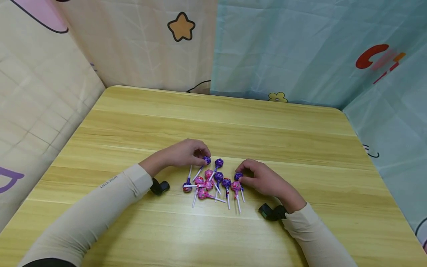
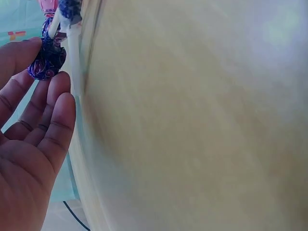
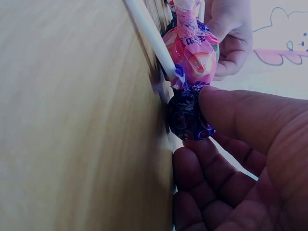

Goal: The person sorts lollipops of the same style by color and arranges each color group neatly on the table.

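Note:
Purple and pink wrapped lollipops with white sticks lie in a loose pile on the table. At the pile's far left side, my left hand (image 1: 189,152) pinches the head of a purple lollipop (image 2: 48,60) between thumb and fingers. My right hand (image 1: 263,177), on the right side, pinches another purple lollipop (image 3: 189,118) by its head. A pink lollipop (image 1: 236,186) lies right beside that one. Between the hands are more purple lollipops (image 1: 226,183) and pink lollipops (image 1: 202,193), some with crossed sticks.
The wooden table (image 1: 213,126) has a pale yellow grain. Printed curtains (image 1: 283,48) hang behind it and along both sides. A small black camera (image 1: 160,186) is strapped at the left wrist, another camera (image 1: 272,212) at the right.

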Demonstrator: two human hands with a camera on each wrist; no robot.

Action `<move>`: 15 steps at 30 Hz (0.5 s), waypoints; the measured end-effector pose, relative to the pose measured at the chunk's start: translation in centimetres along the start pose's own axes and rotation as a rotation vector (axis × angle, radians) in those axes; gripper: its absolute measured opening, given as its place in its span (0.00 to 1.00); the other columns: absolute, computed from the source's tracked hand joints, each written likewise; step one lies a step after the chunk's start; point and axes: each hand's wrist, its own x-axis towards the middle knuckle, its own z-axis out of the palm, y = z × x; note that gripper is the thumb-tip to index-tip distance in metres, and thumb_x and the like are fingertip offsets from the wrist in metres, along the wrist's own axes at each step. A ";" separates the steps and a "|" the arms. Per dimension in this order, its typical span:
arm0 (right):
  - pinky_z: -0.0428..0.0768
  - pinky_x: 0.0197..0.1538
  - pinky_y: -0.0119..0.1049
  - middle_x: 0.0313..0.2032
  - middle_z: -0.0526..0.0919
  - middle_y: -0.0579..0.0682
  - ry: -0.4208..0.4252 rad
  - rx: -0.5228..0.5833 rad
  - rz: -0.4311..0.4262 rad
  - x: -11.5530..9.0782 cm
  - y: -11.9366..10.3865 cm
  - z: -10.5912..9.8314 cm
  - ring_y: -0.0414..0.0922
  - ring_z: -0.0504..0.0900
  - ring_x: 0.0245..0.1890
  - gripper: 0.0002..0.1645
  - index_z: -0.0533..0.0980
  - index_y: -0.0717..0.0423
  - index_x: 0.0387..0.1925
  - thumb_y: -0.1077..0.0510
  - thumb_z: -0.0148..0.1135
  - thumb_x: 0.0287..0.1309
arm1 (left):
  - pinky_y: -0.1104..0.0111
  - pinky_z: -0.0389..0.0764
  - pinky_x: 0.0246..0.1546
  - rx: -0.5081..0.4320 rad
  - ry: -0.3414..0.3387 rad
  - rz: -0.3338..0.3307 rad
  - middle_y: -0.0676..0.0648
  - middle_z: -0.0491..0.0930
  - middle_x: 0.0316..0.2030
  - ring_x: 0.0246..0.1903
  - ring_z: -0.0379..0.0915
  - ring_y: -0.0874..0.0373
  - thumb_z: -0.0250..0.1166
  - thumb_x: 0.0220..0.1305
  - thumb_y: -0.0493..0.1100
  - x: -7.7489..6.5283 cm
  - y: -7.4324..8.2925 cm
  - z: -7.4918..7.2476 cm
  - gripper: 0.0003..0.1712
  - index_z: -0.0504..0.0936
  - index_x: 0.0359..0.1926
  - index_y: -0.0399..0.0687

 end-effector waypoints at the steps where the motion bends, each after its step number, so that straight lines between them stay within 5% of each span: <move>1: 0.74 0.52 0.46 0.42 0.79 0.44 0.000 -0.001 0.000 0.0 0.0 0.0 0.44 0.75 0.43 0.07 0.78 0.51 0.43 0.62 0.63 0.65 | 0.66 0.79 0.46 -0.003 0.006 -0.003 0.51 0.80 0.42 0.41 0.77 0.59 0.68 0.66 0.41 0.0 0.0 0.0 0.11 0.82 0.48 0.45; 15: 0.74 0.53 0.47 0.43 0.80 0.45 0.004 0.014 0.015 -0.1 -0.1 -0.1 0.45 0.76 0.45 0.06 0.78 0.51 0.43 0.62 0.63 0.65 | 0.62 0.78 0.48 0.000 0.105 -0.026 0.52 0.82 0.45 0.44 0.77 0.58 0.67 0.67 0.44 -0.1 -0.7 -0.3 0.13 0.83 0.51 0.48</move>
